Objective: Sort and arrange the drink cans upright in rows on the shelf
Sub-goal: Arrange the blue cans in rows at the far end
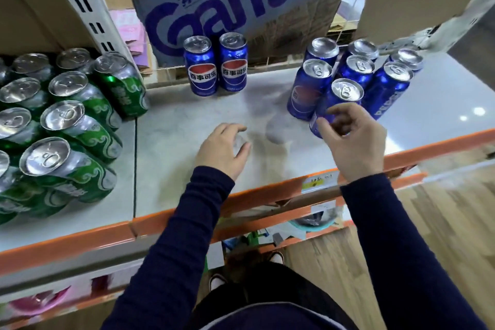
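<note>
Your right hand [348,139] curls round the nearest blue can [344,96], at the front of the blue cluster [385,83] toward the shelf's [187,115] right end. Your left hand [222,147] hovers mid-shelf, loosely curled, holding nothing. A blue pair [217,67] stands upright at the back edge, and green cans [69,120] crowd the left end.

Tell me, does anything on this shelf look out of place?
The blue metal drink cans at right stand bunched, not in rows; the front blue can, held by the right hand, leans more than its neighbours.

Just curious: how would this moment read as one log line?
right hand: grips front blue can | left hand: empty, over shelf
</note>
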Action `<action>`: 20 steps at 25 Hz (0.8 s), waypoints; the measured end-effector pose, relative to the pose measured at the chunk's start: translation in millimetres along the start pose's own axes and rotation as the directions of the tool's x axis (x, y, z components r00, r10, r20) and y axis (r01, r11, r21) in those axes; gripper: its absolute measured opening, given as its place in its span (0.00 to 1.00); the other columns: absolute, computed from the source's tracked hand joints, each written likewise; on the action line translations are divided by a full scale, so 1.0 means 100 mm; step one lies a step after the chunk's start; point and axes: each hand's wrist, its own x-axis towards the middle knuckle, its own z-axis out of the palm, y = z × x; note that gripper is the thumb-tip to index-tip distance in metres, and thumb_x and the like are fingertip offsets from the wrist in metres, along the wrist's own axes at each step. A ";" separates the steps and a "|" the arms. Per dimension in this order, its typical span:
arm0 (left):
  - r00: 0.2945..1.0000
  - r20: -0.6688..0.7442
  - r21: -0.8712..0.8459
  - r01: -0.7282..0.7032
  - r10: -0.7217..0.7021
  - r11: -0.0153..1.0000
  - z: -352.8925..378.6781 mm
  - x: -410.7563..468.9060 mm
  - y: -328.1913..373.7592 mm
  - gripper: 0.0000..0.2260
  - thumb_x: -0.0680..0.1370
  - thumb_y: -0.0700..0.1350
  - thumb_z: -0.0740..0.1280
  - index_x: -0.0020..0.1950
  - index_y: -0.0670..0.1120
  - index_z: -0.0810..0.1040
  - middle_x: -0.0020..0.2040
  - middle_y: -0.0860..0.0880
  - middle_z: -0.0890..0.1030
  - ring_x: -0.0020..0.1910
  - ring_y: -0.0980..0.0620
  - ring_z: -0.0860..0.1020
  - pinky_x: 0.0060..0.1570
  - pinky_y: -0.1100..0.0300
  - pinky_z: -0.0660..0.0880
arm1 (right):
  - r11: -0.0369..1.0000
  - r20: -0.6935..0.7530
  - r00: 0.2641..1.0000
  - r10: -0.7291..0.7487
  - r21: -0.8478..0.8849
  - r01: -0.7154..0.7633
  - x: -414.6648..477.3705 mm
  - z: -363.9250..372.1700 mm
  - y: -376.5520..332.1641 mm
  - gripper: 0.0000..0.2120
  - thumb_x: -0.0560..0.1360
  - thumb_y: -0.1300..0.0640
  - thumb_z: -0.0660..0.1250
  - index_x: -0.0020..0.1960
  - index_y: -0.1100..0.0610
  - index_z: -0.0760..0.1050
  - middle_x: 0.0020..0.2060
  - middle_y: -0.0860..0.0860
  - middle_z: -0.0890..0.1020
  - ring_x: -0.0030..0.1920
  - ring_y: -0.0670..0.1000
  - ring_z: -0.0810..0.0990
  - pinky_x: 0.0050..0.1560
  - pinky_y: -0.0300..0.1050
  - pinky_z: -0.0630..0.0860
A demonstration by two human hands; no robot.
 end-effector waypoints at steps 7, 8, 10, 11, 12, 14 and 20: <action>1.000 -0.006 0.043 -0.024 0.024 0.999 0.23 0.05 0.45 0.14 0.75 0.46 0.67 0.59 0.45 0.77 0.55 0.48 0.79 0.53 0.48 0.77 0.54 0.57 0.72 | 0.963 0.184 0.981 0.070 -0.270 -0.018 0.59 -0.22 0.24 0.34 0.62 0.39 0.75 0.59 0.57 0.69 0.54 0.53 0.75 0.53 0.51 0.73 0.50 0.43 0.70; 1.000 -0.004 0.046 -0.020 0.021 0.999 0.25 0.12 0.53 0.14 0.75 0.46 0.67 0.60 0.44 0.77 0.56 0.47 0.79 0.55 0.48 0.76 0.56 0.58 0.71 | 0.963 0.228 0.973 0.040 -0.269 0.023 0.65 -0.23 0.25 0.31 0.63 0.41 0.75 0.58 0.57 0.70 0.53 0.52 0.76 0.52 0.52 0.74 0.49 0.44 0.70; 0.999 -0.012 0.039 -0.030 0.030 0.999 0.27 0.31 0.71 0.16 0.76 0.47 0.66 0.63 0.44 0.75 0.60 0.46 0.78 0.59 0.48 0.75 0.58 0.58 0.69 | 0.991 0.347 0.938 0.021 -0.134 0.028 0.77 -0.36 0.33 0.29 0.63 0.49 0.76 0.60 0.55 0.70 0.51 0.50 0.78 0.51 0.50 0.76 0.49 0.44 0.72; 0.999 -0.031 0.026 -0.038 0.039 0.999 0.27 0.43 0.81 0.18 0.76 0.48 0.66 0.64 0.43 0.74 0.61 0.46 0.77 0.60 0.48 0.75 0.59 0.58 0.69 | 0.999 0.434 0.901 0.022 -0.032 -0.009 0.84 -0.47 0.39 0.30 0.63 0.52 0.75 0.62 0.53 0.69 0.51 0.48 0.79 0.51 0.50 0.78 0.50 0.44 0.74; 0.998 -0.052 0.006 -0.042 0.043 0.999 0.27 0.56 0.92 0.20 0.76 0.49 0.66 0.66 0.43 0.72 0.63 0.46 0.76 0.61 0.47 0.74 0.59 0.57 0.69 | 0.998 0.516 0.857 0.008 0.045 -0.036 0.90 -0.58 0.47 0.30 0.62 0.54 0.73 0.62 0.50 0.69 0.51 0.47 0.80 0.51 0.49 0.79 0.51 0.45 0.75; 0.998 -0.065 -0.018 -0.027 0.026 0.999 0.26 0.84 1.13 0.27 0.74 0.53 0.68 0.70 0.43 0.68 0.66 0.44 0.72 0.63 0.47 0.72 0.62 0.56 0.68 | 0.997 0.626 0.778 -0.042 0.077 -0.008 1.00 -0.73 0.60 0.29 0.61 0.53 0.69 0.61 0.45 0.70 0.53 0.45 0.80 0.54 0.48 0.79 0.55 0.50 0.77; 0.998 0.007 0.162 0.056 -0.058 0.985 0.33 1.15 1.45 0.30 0.69 0.59 0.72 0.66 0.45 0.72 0.61 0.45 0.75 0.60 0.46 0.72 0.56 0.59 0.67 | 0.975 0.782 0.606 -0.147 0.218 -0.045 0.96 -0.79 0.67 0.32 0.63 0.60 0.61 0.66 0.46 0.64 0.56 0.43 0.76 0.51 0.40 0.76 0.50 0.36 0.74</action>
